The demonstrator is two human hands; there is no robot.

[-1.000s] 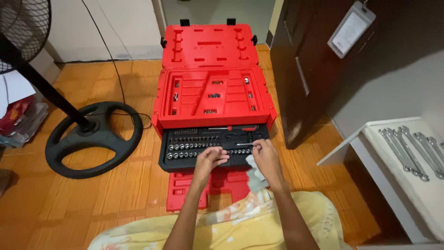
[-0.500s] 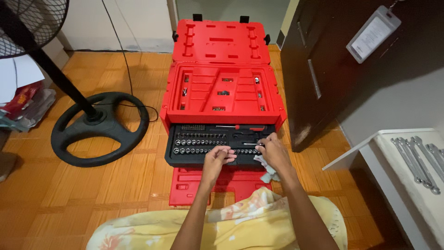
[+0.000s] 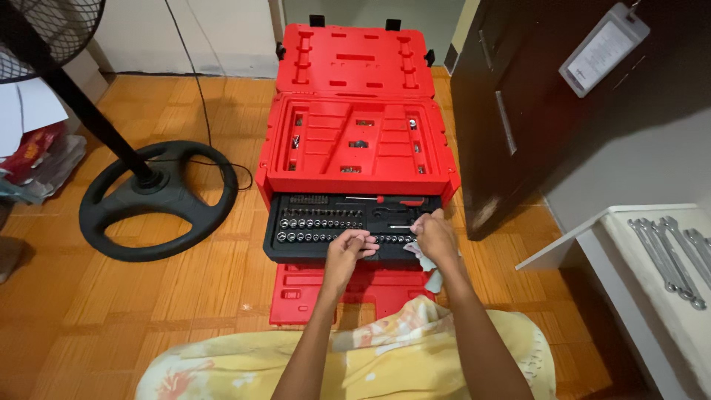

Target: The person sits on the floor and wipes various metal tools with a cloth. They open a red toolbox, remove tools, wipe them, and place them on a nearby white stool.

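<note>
So we're sat on the floor over a red case, lid swung back flat toward the wall. Our black tray is pulled out at the case's front edge, rows of small shiny sockets filling its left and middle. Our left hand sits on the tray's front row, fingers curled narrow onto the sockets there; we can't tell if one is actually pinched. Our right hand is at the tray's right end, fingers closed on a small metal bit at the tips, with a pale rag bunched under the palm and hanging off toward the wrist. A red-handled driver lies along the tray's back edge, just under the case lip. The case's upper red insert holds only a few small pieces in its slots. A second red insert lies flat on the floor between tray and our lap, which is covered in yellow patterned cloth. Left of the case: a fan's black ring base, pole rising to upper left, cable trailing past it. Right: a dark cabinet, and a white bench with wrenches laid side by side.
</note>
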